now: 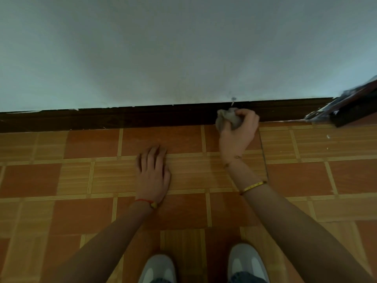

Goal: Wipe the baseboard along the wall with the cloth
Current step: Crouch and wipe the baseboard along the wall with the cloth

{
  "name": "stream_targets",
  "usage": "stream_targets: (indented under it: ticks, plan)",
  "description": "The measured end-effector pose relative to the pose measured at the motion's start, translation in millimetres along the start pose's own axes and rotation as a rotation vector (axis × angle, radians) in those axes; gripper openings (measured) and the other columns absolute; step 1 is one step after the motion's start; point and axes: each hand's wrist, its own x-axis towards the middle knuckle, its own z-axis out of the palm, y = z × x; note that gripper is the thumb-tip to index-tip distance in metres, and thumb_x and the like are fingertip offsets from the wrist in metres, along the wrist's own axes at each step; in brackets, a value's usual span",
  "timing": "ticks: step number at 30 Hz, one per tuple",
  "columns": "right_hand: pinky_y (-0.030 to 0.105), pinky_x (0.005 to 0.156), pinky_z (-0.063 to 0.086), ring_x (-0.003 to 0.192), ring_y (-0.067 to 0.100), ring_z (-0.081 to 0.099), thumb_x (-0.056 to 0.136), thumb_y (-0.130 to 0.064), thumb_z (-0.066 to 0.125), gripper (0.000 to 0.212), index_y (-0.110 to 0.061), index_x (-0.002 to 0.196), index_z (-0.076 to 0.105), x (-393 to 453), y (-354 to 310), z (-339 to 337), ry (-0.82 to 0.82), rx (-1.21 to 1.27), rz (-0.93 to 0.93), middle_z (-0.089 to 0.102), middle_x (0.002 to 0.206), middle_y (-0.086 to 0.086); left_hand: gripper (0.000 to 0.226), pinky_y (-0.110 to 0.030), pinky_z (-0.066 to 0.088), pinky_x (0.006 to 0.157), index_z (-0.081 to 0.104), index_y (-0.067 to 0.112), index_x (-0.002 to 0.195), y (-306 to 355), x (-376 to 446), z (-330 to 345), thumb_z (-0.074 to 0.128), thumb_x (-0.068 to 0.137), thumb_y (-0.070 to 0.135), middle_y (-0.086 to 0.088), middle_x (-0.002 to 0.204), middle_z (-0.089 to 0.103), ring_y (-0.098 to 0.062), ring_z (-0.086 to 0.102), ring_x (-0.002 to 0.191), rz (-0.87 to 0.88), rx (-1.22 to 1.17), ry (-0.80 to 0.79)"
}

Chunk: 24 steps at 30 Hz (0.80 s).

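Right hand [237, 132] at 2 o'clock, fingers curled round the bunched grey cloth [227, 118], which sits at its fingertips against the dark baseboard [126, 117]. Left hand [153, 172] lies flat on the tiled floor [81, 180], fingers straight.

Floor [295, 176] — orange and tan tiles in a chequer with striped bands, running up to the dark baseboard [122, 118]. Left hand [153, 174] flat on tile, near the baseboard. Two grey shoes [245, 262] well back from the baseboard — toes pointing toward it.
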Motion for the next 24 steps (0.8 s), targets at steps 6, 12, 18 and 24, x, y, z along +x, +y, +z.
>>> stream_targets:
  ticks: [6,12,18,24]
  plan:
    - [0.041,0.088,0.048,0.104,0.026,0.052,0.081,-0.006,0.069,0.030,-0.006,0.107,0.054,24,46,-31,-0.118,-0.229,0.040,0.053,0.112,0.014,0.051,-0.057,0.024,0.118,0.049,0.012,0.142,-1,-1,-1,0.038,0.096,0.031,-0.013,0.148,0.045,-0.034,0.040,0.136,-0.011,-0.026,0.001]
    - [0.028,0.089,0.036,0.108,0.028,0.045,0.083,-0.015,0.071,0.038,-0.010,0.118,0.058,-26,31,13,-0.489,-0.261,-0.173,0.052,0.118,0.015,0.052,-0.057,0.024,0.117,0.049,0.013,0.144,-4,-1,0,0.039,0.096,0.032,-0.012,0.149,0.045,-0.034,0.041,0.135,0.002,-0.042,0.003]
    - [0.030,0.090,0.038,0.106,0.029,0.046,0.089,-0.018,0.066,0.035,-0.009,0.122,0.060,-21,36,9,-0.546,-0.343,-0.291,0.055,0.115,0.015,0.052,-0.056,0.023,0.118,0.050,0.013,0.143,-5,-1,1,0.039,0.096,0.032,-0.012,0.148,0.046,-0.035,0.043,0.135,0.007,-0.047,0.022]
    - [0.035,0.086,0.042,0.102,0.033,0.049,0.089,-0.014,0.065,0.030,-0.005,0.117,0.060,3,60,-25,-0.373,-0.474,-0.219,0.056,0.112,0.018,0.051,-0.058,0.024,0.117,0.050,0.011,0.142,-4,-2,1,0.040,0.096,0.029,-0.013,0.148,0.045,-0.036,0.041,0.136,0.015,-0.052,0.041]
